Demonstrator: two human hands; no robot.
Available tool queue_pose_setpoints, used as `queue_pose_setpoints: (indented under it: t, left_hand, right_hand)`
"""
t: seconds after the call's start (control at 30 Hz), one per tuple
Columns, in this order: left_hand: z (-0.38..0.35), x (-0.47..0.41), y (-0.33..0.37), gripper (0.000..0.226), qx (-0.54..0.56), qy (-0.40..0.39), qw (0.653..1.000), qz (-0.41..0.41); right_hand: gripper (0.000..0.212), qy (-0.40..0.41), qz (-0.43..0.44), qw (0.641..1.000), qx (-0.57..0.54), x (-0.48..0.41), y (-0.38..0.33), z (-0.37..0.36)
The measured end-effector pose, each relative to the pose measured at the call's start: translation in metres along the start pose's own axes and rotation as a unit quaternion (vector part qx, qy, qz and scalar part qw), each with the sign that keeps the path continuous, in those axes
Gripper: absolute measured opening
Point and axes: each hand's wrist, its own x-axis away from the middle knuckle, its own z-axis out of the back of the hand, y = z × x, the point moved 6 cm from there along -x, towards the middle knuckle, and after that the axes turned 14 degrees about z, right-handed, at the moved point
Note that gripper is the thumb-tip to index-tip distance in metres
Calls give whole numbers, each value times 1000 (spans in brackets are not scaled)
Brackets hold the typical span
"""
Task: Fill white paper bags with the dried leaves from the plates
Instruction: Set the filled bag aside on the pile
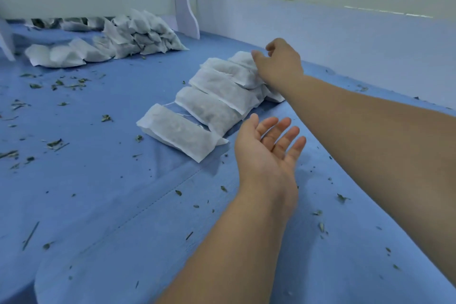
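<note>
Reaching far with the right hand (278,61), thumb on the farthest filled white paper bag (243,60), fingers curled behind, grip not tellable; probably straightening the overlapped row (217,101) mid-table. Waiting with the left hand (266,148) palm-up, spread and empty, right of the row's near end, seemingly to receive one.

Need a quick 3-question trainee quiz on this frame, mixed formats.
1. True or false: the left hand lies palm up, holding nothing.
2. What does the right hand touch? A) the row of filled bags B) a plate C) a spoon
3. Fill in: loose leaf bits lie on the ___ cloth.
Key: 1 true; 2 A; 3 blue.
</note>
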Motion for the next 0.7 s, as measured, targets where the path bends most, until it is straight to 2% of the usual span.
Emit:
queue_pose_setpoints:
  t: [0.17,0.27,0.37,0.43,0.6,0.7]
  left_hand:
    - [-7,7,-10,37,-69,-9,998,-1]
    - [-24,18,-19,28,-170,-38,985,-22]
    - [-46,39,-39,16,-351,-86,929,-81]
    - [-58,55,-65,13,-429,-128,888,-100]
    - [-88,95,-171,8,-542,-178,818,-79]
    - [-111,114,-239,10,-561,-215,797,-61]
  right_hand:
    - [39,18,6,1000,-15,44,-5,66]
    - [33,-4,15,1000,2,97,-4,116]
    - [32,-11,28,999,40,168,2,179]
    - [28,-10,34,998,55,222,10,230]
    - [23,-12,-29,995,96,329,39,342]
    - [26,-2,-63,992,113,380,54,389]
